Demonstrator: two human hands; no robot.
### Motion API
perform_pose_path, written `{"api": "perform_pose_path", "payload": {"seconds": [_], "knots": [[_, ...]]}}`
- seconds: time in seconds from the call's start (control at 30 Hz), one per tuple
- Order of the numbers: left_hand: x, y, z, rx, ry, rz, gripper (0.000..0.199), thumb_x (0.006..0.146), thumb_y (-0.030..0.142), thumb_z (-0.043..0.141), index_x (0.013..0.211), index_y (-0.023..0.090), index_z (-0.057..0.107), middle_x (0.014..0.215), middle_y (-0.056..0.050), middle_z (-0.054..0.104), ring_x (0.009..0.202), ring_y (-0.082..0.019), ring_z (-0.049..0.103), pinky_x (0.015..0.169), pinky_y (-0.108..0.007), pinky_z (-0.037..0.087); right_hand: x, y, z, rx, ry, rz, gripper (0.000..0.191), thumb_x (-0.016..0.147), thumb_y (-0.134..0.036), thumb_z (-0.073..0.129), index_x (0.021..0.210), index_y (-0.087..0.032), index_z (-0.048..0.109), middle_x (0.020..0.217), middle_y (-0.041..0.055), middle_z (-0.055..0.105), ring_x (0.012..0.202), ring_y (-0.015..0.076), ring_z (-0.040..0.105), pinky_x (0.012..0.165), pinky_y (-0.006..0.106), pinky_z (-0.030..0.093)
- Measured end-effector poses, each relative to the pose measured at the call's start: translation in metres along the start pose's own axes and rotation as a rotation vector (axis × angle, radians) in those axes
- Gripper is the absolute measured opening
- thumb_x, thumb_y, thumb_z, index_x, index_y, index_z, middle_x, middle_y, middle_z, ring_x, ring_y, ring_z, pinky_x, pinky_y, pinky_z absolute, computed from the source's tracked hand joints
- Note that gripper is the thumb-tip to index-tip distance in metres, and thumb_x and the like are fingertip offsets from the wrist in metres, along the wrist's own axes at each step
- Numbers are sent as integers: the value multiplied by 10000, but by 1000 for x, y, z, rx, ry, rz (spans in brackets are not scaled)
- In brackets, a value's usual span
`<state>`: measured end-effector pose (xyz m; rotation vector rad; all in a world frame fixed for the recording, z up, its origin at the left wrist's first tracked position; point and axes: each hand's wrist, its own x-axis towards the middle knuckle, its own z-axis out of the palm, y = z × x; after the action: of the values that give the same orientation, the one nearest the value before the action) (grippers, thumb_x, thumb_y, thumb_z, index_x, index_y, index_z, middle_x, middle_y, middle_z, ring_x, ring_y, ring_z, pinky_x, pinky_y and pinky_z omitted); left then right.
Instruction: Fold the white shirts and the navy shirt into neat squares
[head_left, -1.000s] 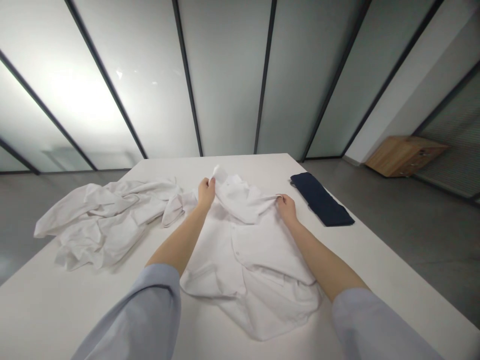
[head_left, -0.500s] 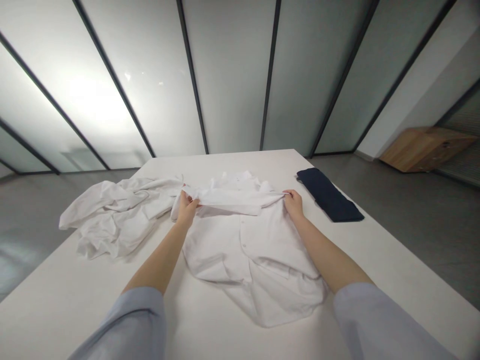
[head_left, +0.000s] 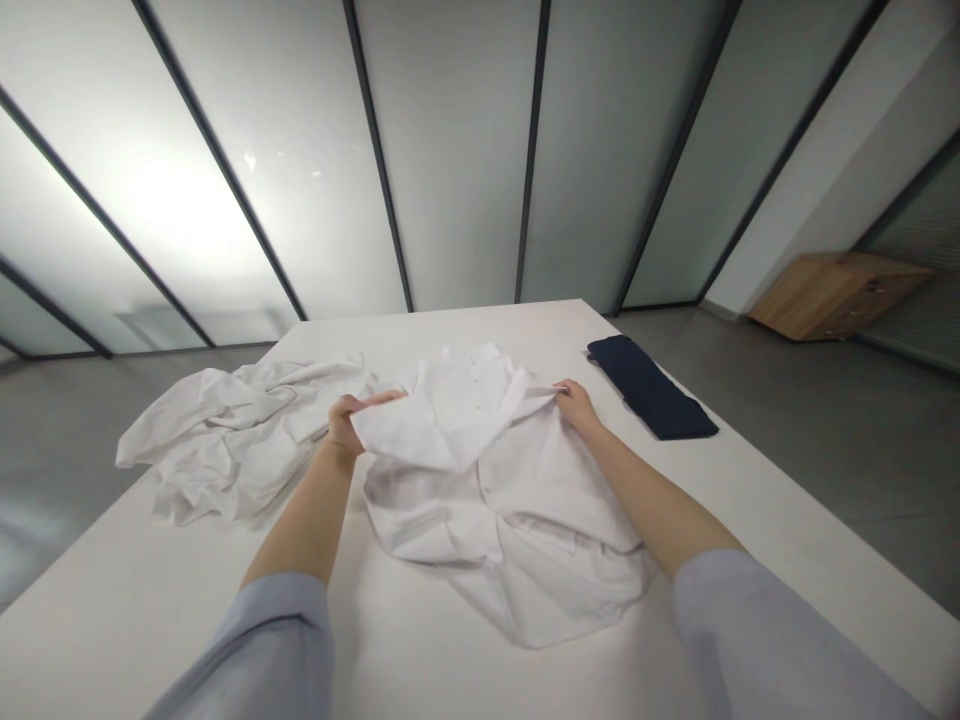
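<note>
A white button-up shirt [head_left: 517,510] lies front side up on the table, its collar end away from me and its hem toward me. My left hand [head_left: 351,420] grips the end of a sleeve [head_left: 420,430], which is lifted and slants across the upper part of the shirt. At the shirt's right shoulder area, my right hand [head_left: 577,405] pinches the cloth and pulls it up a little. A few buttons show along the placket. The lower part lies in loose creases.
A rumpled white garment [head_left: 232,430] lies to the left, close to my left hand. On the right, a folded dark navy garment [head_left: 651,388] rests near the edge of the white table [head_left: 420,675]. Beyond stand frosted glass panels [head_left: 450,150] and a wooden cabinet [head_left: 825,297].
My left hand has shifted left and slightly down, turning over with the sleeve. The sleeve band, stretched flat before, now hangs in a loose slanting fold, showing the buttoned front near the collar.
</note>
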<state>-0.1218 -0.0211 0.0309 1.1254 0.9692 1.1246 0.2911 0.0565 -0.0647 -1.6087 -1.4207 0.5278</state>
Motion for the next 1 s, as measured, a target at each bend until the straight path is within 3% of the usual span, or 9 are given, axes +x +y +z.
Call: {"api": "perform_pose_path", "payload": {"seconds": [0.07,0.13,0.27,0.33,0.47,0.57,0.67,0.77,1.0], "knots": [[0,-2,1,88,-108,-140,468,756,486,427,917,130,685,496,-58,531,527,-238,593,648,-494,519,0,-3,-4,26,-47,23,236,626,-217,416,717,-193,632,835,36,668,882,207,582,832,311,446],[7,-10,7,158,-155,-166,443,750,481,453,940,146,673,501,-30,542,482,-191,564,668,-455,524,0,-7,-8,61,-84,13,252,673,-232,403,707,-199,651,838,33,689,909,206,599,841,299,445],[29,-39,27,508,-84,-30,273,693,402,586,838,180,649,686,-35,648,601,-160,602,659,-320,504,-1,-15,-13,40,-78,-8,375,837,-334,350,667,-190,652,778,57,695,875,209,622,818,284,443],[37,-54,41,779,-129,41,246,728,398,563,790,179,657,717,-48,661,655,-173,614,671,-309,494,-1,-19,-11,-53,-80,-9,446,879,-419,340,663,-180,648,749,71,688,813,212,623,775,284,444],[48,-73,71,1249,-219,219,323,831,377,473,954,172,690,958,-103,686,912,-217,632,859,-345,472,0,-25,-4,-350,-193,-44,223,779,-369,567,811,-181,681,866,74,708,823,206,626,730,267,434],[54,-81,86,1469,-219,268,439,890,416,414,1215,184,599,1324,-132,549,1228,-248,494,1034,-390,363,3,-27,0,-524,-279,-34,273,699,-250,627,962,-209,689,950,73,714,856,208,636,734,266,437],[56,-88,87,1601,-179,205,530,927,474,339,1379,221,447,1508,-112,348,1391,-278,291,1107,-474,244,3,-26,-3,-644,-303,-6,329,712,-231,602,1030,-222,685,977,89,716,890,233,643,750,289,440],[54,-93,80,1650,-130,157,563,936,508,290,1432,252,363,1541,-100,284,1418,-298,223,1103,-552,195,1,-22,-11,-709,-282,-7,314,749,-228,559,1036,-210,685,1024,111,707,942,253,638,763,310,440],[49,-84,78,1637,-47,200,506,897,530,384,1286,233,513,1372,-131,490,1275,-309,420,1027,-493,318,12,-22,-24,-697,-165,55,236,782,-323,542,906,-217,712,973,104,712,932,254,631,771,315,436]]}}
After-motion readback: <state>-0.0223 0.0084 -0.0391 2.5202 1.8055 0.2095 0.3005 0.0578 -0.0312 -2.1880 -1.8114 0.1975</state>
